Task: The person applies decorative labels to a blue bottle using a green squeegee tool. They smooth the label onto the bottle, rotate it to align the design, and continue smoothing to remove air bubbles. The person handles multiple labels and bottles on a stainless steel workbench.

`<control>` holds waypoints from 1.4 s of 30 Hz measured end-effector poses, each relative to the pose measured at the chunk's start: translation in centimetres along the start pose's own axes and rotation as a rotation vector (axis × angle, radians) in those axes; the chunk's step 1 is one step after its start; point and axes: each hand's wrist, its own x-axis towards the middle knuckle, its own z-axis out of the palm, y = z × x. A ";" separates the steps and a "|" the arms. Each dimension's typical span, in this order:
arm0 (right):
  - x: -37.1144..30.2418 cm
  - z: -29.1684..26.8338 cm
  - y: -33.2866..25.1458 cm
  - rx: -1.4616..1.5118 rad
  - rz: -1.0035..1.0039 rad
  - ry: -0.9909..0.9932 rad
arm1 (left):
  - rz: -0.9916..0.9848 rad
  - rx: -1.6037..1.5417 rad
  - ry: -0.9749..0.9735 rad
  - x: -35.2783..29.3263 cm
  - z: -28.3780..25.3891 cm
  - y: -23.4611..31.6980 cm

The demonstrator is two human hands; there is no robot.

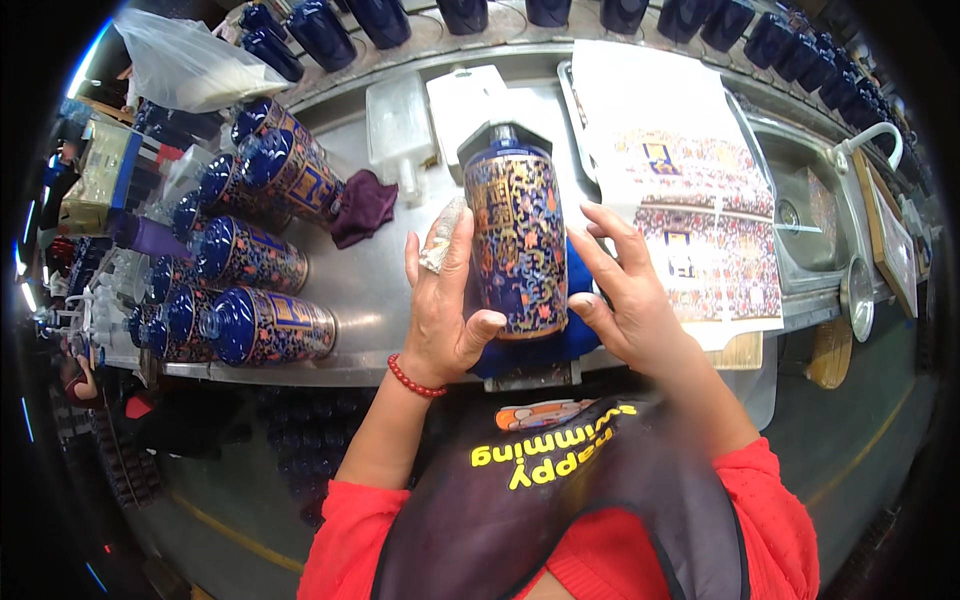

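Observation:
A dark blue bottle (pixel 516 240) with a patterned floral and gold wrap lies in front of me, its neck pointing away, on a blue support (pixel 580 340). On its left side is my left hand (pixel 440 305), fingers apart and thumb by the bottle's lower edge. One of its fingers has a pale wrapping, and a red bead bracelet circles the wrist. To the bottle's right my right hand (pixel 630 295) is spread, fingertips close to the wrap. Whether either hand touches the bottle I cannot tell. Printed floral sheets (pixel 700 250) lie just beyond my right hand.
Several wrapped bottles (pixel 275 325) lie along the left of the metal table (pixel 355 345), by a dark maroon cloth (pixel 365 208). A translucent plastic container (pixel 398 120) stands at the back. Rightward are a sink (pixel 800 215) and a faucet (pixel 880 135). Blue bottles (pixel 385 22) line the far edge.

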 end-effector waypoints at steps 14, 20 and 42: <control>4.9 0.9 1.4 0.067 0.043 0.041 | 0.049 0.155 0.040 4.3 -0.5 -0.6; 5.4 0.9 1.5 0.016 0.032 0.041 | 0.058 0.175 0.042 4.4 -0.5 -0.7; 1.7 0.7 2.3 0.113 0.062 0.042 | 0.075 0.197 -0.073 -0.9 0.8 2.1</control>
